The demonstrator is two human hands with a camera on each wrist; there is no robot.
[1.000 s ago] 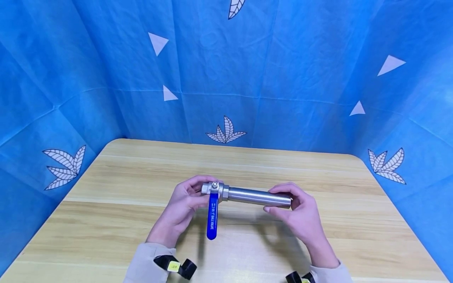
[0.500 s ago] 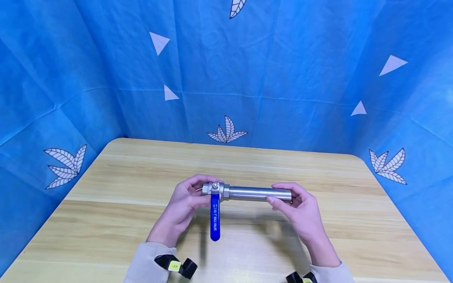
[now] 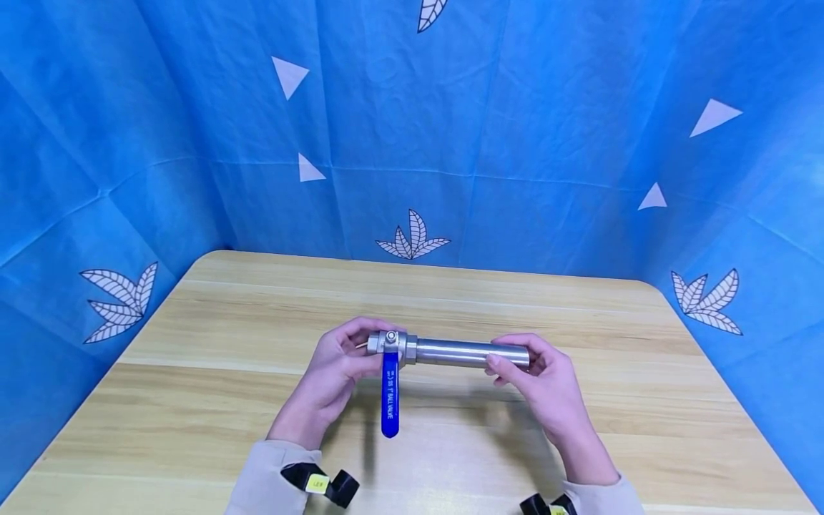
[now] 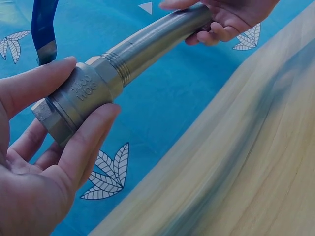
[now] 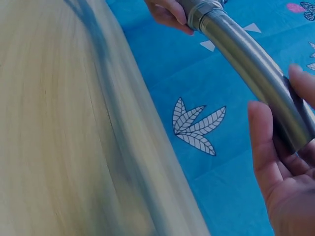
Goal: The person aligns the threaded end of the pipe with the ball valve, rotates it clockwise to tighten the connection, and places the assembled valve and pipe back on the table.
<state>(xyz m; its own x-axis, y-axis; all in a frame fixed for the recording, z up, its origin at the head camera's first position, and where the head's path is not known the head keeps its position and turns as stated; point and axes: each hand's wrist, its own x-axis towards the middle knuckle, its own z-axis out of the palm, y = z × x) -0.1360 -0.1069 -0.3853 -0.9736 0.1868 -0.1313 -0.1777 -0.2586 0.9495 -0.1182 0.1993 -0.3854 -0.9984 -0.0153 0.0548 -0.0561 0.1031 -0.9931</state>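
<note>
The left hand [image 3: 335,368] grips a steel valve [image 3: 404,348] by its left end, thumb on the near side and fingers round the far side. A pipe [image 3: 458,352] sits at the valve's right side, with some of its threads [image 4: 118,68] showing at the joint. The right hand [image 3: 550,386] grips the pipe near its right end, the thumb on the near side. Valve and pipe lie in one line, almost level from left to right, held up over the middle of the table [image 3: 212,400], nearer its near edge than the cloth [image 3: 399,107]. A blue lever [image 3: 390,397], fixed at the top of the valve by a nut [image 3: 391,337], points to the near side, square to the pipe; white lettering on it includes BALL VALVE. Raised marks on the valve read 1000 WOG. Pale sleeves [image 3: 267,476] cover both forearms, and each wrist bears a black strap with a yellow label [image 3: 317,484]. Soft shadows fall on the wood below the hands. The blue cloth stands at the far side, left and right, printed with white leaves [image 3: 412,242] and triangles [image 3: 288,76].
</note>
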